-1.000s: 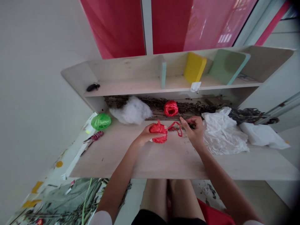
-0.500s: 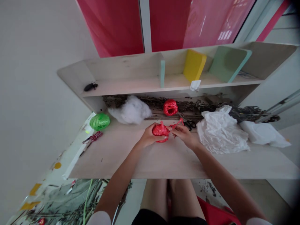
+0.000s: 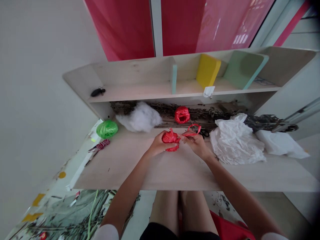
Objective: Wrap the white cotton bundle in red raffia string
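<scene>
My left hand [image 3: 158, 145] is wrapped round a red bundle of plastic twine [image 3: 171, 140], held just above the desk with the thumb across its front. Close by on the right, my right hand [image 3: 196, 144] pinches a loose red strand [image 3: 194, 128] that loops up over its fingers. Its fingertips are at the bundle's right side. Behind both hands sits a second red twine roll [image 3: 182, 115] with a hollow centre. Black-handled scissors [image 3: 204, 133] lie just beyond my right hand, partly hidden.
White stuffing [image 3: 141, 117] and dried stems [image 3: 200, 113] lie under the shelf [image 3: 135, 95]. A green twine roll [image 3: 107, 129] and a wrapped-handle tool [image 3: 102, 144] are at the left. Crumpled white cloth [image 3: 237, 141] and a white packet [image 3: 281, 142] occupy the right.
The loose red strand now makes a wider loop above my right hand. My left hand keeps its hold on the bundle, nearly unmoved.
</scene>
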A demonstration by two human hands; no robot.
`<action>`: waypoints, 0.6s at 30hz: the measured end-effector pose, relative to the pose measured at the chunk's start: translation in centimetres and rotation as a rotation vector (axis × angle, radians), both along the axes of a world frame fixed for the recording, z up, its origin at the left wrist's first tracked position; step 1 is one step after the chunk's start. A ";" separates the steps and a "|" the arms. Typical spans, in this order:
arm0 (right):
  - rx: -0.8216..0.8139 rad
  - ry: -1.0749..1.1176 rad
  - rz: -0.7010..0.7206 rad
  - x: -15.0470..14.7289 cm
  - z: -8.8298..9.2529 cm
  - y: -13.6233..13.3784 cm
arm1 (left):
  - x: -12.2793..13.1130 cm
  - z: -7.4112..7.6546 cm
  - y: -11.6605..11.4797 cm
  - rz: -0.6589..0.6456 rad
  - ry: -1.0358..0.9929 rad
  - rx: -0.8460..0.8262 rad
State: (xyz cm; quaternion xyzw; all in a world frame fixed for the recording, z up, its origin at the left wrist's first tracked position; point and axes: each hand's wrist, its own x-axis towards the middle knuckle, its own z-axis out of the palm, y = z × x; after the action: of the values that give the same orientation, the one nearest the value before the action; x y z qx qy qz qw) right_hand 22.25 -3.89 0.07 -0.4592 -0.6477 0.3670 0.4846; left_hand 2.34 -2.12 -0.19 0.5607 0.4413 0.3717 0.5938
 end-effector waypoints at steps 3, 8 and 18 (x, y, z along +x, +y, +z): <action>0.005 0.020 0.018 0.0 0.0 0.0 | 0.1 -0.1 -0.2 -0.006 0.060 0.074; 0.008 -0.033 -0.059 0.0 0.2 -0.1 | 0.5 -0.1 -0.3 -0.037 0.044 0.064; 0.038 -0.061 -0.142 0.0 0.4 -0.4 | 1.0 -0.6 -0.2 -0.010 0.046 0.102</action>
State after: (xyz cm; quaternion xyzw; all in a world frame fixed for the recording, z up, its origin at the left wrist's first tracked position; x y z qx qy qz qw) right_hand 22.29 -4.24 0.44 -0.5056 -0.6349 0.3051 0.4982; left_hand 3.31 -2.33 -0.80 0.6010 0.4324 0.3777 0.5560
